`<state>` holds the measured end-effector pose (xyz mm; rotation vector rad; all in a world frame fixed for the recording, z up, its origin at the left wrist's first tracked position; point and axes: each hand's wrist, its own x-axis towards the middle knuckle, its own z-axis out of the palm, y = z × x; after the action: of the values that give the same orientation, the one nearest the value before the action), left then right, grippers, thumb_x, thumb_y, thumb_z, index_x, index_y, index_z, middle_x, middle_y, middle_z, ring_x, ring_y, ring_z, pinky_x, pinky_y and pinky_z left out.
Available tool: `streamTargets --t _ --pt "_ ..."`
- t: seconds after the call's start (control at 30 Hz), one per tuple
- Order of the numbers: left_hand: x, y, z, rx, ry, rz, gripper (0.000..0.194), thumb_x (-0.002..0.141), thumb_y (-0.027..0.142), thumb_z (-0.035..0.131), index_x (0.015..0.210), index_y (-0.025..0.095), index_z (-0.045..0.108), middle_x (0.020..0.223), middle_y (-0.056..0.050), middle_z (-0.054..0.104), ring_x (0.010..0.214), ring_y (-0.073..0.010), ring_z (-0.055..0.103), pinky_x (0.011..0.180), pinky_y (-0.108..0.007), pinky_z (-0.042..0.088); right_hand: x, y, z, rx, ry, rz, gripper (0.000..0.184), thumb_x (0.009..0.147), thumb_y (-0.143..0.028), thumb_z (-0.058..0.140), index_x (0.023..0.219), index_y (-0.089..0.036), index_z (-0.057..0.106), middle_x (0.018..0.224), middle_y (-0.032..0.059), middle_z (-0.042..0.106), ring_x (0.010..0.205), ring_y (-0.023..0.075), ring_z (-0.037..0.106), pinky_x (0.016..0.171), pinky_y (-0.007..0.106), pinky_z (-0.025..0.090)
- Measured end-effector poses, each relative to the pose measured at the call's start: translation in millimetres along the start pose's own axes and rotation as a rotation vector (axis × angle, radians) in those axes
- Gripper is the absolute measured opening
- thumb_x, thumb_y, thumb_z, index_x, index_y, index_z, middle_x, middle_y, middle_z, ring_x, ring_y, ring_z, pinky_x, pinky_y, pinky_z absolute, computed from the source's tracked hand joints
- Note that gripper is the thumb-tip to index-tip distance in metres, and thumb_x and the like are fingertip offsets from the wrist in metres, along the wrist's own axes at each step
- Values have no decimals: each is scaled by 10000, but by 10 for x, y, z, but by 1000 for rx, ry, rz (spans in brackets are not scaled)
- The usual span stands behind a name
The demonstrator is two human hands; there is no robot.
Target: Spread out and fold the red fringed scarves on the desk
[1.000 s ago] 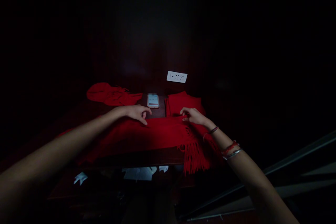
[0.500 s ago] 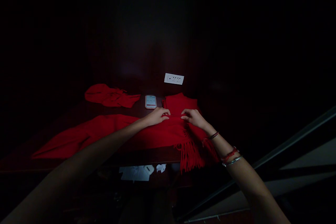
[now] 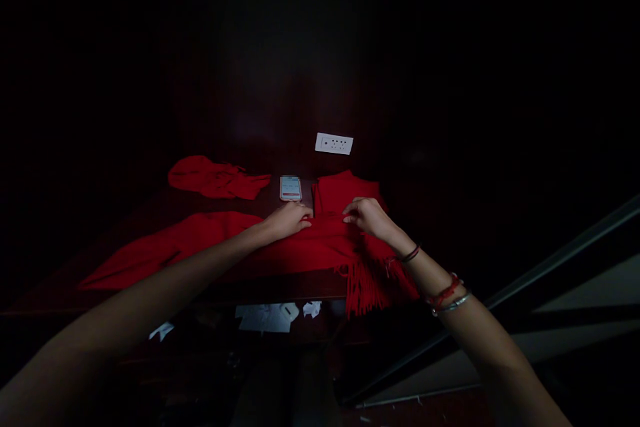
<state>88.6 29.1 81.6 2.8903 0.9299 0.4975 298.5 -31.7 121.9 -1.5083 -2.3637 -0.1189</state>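
A phone [image 3: 291, 189] lies lit, face up, on the dark bench [image 3: 300, 286]. Behind it, a white socket [image 3: 334, 143] sits on the wall [image 3: 260, 97]. Pale papers [image 3: 264, 320] lie lower, beyond the bench's near edge.

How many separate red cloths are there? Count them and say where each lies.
3, it seems: a bundled cloth, far left; a folded cloth beyond the right hand; and a long cloth under it and the left hand. More may be hidden in folds or darkness.
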Motion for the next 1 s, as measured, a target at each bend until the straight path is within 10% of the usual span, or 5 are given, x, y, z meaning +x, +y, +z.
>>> streamTargets --t 0.47,0.67,1.0 --pt "-571 -304 -1144 -211 -211 -19 286 772 411 411 743 164 554 701 31 538 636 -92 482 583 -168 322 -36 -110 -749 497 -222 -56 210 710 -318 538 722 -108 550 610 -18 496 523 56 424 499 194 332" --pt "-380 -743 -579 -352 -339 -76 325 770 427 370 696 142 507 677 9 509 635 -107 465 564 -174 336 170 366 -93 398 -447 64 179 740 -264 498 742 -96 559 575 -20 509 475 50 435 477 182 347" --pt "-58 -1274 405 -30 -370 -264 243 778 277 347 700 161 547 752 -31 601 681 -136 525 614 -204 368 670 556 765 -89 -388 226 183 730 -147 499 855 -137 633 880 77 637 806 155 570 647 180 381"
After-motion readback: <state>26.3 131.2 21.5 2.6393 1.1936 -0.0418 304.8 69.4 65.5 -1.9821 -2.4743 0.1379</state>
